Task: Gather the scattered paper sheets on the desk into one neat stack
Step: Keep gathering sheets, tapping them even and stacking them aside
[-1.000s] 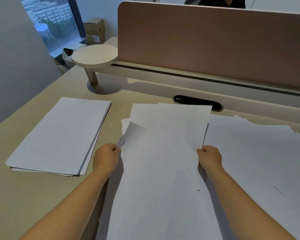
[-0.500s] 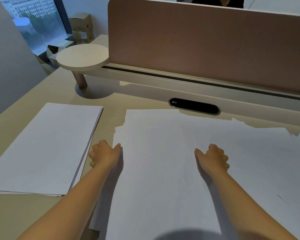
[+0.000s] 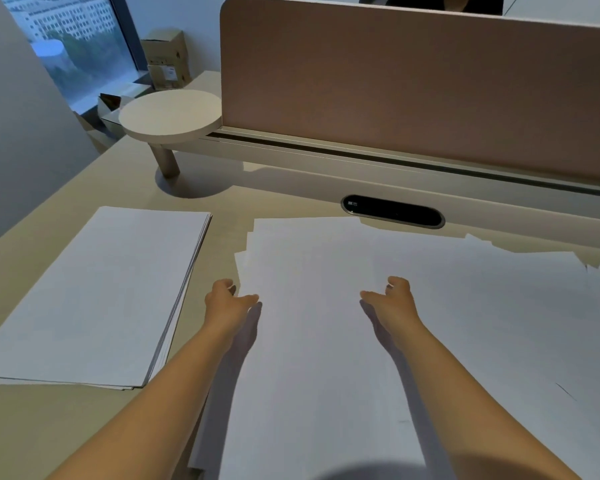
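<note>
Both hands hover over loose white sheets spread across the desk, with a squared stack lying to the left.

The left hand (image 3: 227, 301) is at the left edge of the loose sheets (image 3: 326, 341), thumb reaching over the paper and fingers loosely bent, gripping nothing that shows. The right hand (image 3: 394, 299) is over the middle of the same spread, thumb pointing left, fingers relaxed and a little apart, also holding nothing; whether either hand touches the paper cannot be told. The sheets overlap unevenly from the centre to the right edge, their far corners ragged near the cable slot (image 3: 392, 211). The stack (image 3: 94, 292) lies on the desk (image 3: 32, 438), well apart from the right hand and just beside the left. A round shelf (image 3: 170, 116) and divider (image 3: 413, 88) stand at the far side.
</note>
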`<state>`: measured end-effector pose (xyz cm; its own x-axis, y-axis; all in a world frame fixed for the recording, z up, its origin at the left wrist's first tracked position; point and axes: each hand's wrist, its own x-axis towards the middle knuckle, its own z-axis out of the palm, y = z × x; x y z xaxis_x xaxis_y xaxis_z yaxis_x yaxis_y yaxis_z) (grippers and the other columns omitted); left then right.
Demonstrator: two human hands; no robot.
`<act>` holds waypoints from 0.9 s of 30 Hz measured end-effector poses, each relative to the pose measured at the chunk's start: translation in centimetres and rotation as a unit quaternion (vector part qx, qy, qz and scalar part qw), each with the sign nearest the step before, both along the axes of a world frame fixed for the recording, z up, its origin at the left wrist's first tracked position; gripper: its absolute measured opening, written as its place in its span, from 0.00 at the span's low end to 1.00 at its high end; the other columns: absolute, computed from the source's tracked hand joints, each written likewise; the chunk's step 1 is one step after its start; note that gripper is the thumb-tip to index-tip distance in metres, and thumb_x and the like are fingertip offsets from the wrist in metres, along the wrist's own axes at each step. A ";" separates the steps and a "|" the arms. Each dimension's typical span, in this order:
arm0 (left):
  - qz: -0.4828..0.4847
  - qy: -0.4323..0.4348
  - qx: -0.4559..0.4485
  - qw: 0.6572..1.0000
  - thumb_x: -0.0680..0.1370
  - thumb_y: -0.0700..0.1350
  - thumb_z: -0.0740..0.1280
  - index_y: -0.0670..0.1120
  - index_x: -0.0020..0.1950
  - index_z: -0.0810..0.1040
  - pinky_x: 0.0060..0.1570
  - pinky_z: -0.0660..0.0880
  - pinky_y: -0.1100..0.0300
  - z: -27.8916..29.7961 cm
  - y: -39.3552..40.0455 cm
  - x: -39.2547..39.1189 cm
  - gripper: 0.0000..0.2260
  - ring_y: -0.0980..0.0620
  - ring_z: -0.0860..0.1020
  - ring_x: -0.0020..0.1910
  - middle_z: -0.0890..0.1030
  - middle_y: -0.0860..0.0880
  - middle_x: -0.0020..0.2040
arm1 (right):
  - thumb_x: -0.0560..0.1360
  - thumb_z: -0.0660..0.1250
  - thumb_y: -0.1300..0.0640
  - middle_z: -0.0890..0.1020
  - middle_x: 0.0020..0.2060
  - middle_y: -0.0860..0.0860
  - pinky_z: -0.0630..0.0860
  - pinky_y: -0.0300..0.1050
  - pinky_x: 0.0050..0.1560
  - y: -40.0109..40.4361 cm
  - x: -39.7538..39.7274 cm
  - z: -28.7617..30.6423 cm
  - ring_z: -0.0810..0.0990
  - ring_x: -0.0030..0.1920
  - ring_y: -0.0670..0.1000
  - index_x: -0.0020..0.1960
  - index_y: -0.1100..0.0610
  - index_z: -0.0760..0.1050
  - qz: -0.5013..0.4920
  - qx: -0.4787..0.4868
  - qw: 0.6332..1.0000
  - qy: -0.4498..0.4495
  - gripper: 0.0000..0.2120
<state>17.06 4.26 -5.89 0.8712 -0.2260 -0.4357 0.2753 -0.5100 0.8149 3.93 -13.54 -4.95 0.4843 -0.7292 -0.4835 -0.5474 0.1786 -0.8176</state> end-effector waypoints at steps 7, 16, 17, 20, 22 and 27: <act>0.000 0.065 0.021 0.998 0.75 0.36 0.67 0.39 0.59 0.68 0.49 0.66 0.58 0.5 1.7 -1.0 0.15 0.48 0.69 0.50 0.71 0.43 0.53 | 0.72 0.66 0.70 0.75 0.36 0.56 0.72 0.42 0.39 1.2 -0.7 0.3 0.75 0.35 0.55 0.36 0.64 0.72 0.045 0.054 0.996 0.053 0.07; -0.066 0.071 -0.099 0.990 0.75 0.35 0.66 0.42 0.42 0.76 0.38 0.74 0.64 2.4 3.9 -3.2 0.04 0.51 0.78 0.39 0.80 0.47 0.40 | 0.75 0.62 0.70 0.78 0.49 0.57 0.72 0.44 0.51 2.6 -3.6 1.6 0.76 0.49 0.55 0.58 0.66 0.74 0.022 0.016 0.997 -0.072 0.12; -0.100 0.082 -0.101 0.986 0.76 0.35 0.65 0.42 0.42 0.76 0.34 0.73 0.66 2.7 3.5 -3.7 0.04 0.53 0.77 0.37 0.80 0.48 0.37 | 0.75 0.62 0.69 0.78 0.50 0.56 0.73 0.45 0.53 2.1 -4.4 1.7 0.77 0.51 0.56 0.59 0.65 0.73 0.002 0.017 0.996 -0.087 0.13; -0.156 0.069 -0.066 0.983 0.76 0.34 0.64 0.41 0.42 0.76 0.34 0.70 0.65 2.8 1.4 -5.6 0.04 0.52 0.75 0.35 0.77 0.47 0.37 | 0.76 0.62 0.67 0.79 0.49 0.55 0.74 0.44 0.52 0.5 -7.1 2.1 0.78 0.49 0.56 0.56 0.62 0.74 -0.024 -0.002 0.996 -0.091 0.10; -0.141 0.020 -0.019 0.990 0.76 0.34 0.64 0.41 0.38 0.73 0.33 0.68 0.64 2.2 -0.2 -7.0 0.07 0.49 0.74 0.37 0.76 0.47 0.36 | 0.76 0.61 0.66 0.76 0.39 0.52 0.72 0.40 0.43 -0.6 -9.0 2.0 0.75 0.40 0.51 0.44 0.57 0.72 -0.021 -0.047 0.997 -0.049 0.06; -0.153 -0.127 0.301 0.932 0.76 0.46 0.63 0.43 0.55 0.72 0.57 0.68 0.51 0.5 -2.4 -9.4 0.11 0.41 0.69 0.62 0.72 0.42 0.62 | 0.76 0.64 0.53 0.71 0.65 0.57 0.67 0.52 0.63 -3.5 -14.5 0.5 0.69 0.66 0.59 0.70 0.58 0.63 -0.037 -0.179 0.958 0.221 0.25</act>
